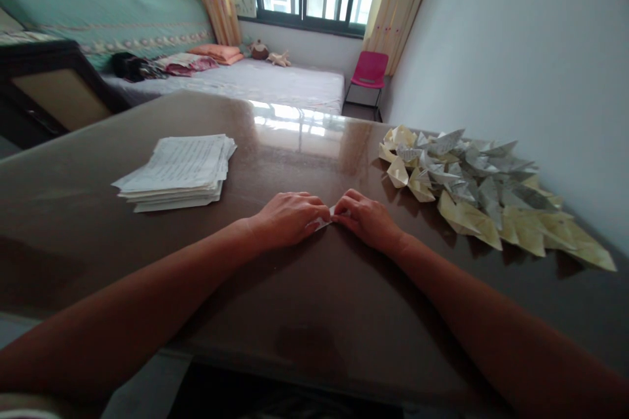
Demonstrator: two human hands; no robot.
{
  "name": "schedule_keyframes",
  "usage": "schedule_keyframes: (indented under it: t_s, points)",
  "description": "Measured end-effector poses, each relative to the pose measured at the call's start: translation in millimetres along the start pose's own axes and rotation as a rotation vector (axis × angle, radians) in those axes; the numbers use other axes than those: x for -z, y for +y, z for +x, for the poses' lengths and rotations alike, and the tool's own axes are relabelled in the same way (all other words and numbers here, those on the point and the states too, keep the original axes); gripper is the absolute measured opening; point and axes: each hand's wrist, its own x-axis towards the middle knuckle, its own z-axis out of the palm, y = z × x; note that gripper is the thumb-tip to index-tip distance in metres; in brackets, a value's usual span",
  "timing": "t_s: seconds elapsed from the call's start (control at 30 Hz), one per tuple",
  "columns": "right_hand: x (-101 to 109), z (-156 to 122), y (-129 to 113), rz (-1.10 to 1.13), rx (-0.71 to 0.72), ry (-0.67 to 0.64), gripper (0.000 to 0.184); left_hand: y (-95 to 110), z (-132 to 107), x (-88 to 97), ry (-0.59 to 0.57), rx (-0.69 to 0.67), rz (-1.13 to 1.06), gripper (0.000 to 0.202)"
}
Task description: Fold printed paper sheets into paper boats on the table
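Note:
Both my hands rest on a glossy brown table (295, 288), fingertips meeting over a small folded piece of paper (326, 221). My left hand (289, 217) curls down on the paper's left side, fingers closed over it. My right hand (366, 217) presses on the right side, fingers bent together. Most of the paper is hidden under the hands; only a white sliver shows between them.
A stack of printed sheets (179, 171) lies to the left. A pile of several folded paper shapes (486, 196) spreads along the right by the white wall. Beyond the table are a bed (255, 82), a pink chair (369, 72) and a window.

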Motion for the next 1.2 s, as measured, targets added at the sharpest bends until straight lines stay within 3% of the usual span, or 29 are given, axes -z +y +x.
schedule_keyframes:
  t_s: [0.17,0.3,0.5,0.63,0.87,1.1,1.2]
  points:
    - [-1,0,3,0.105,-0.054,0.072,0.031,2,-2,0.9,-0.018,-0.019,0.048,0.028]
    - [3,-2,6,0.123,0.102,0.023,0.011,6,-4,4.8,-0.032,-0.024,0.065,0.023]
    - [9,-3,13,0.11,0.233,-0.026,0.015,17,-1,4.3,-0.017,0.097,0.109,0.028]
    - [13,-5,14,0.115,0.278,-0.046,0.017,25,1,-0.5,-0.035,0.101,0.163,0.019]
    - [10,-3,13,0.154,0.219,-0.039,0.02,31,1,-5.0,-0.014,0.053,0.265,0.017]
    - [5,0,19,0.188,0.196,-0.07,0.019,33,-1,2.1,-0.097,0.045,0.322,0.02]
    - [6,0,17,0.192,0.182,-0.072,0.02,29,0,1.2,-0.068,0.04,0.341,0.02]
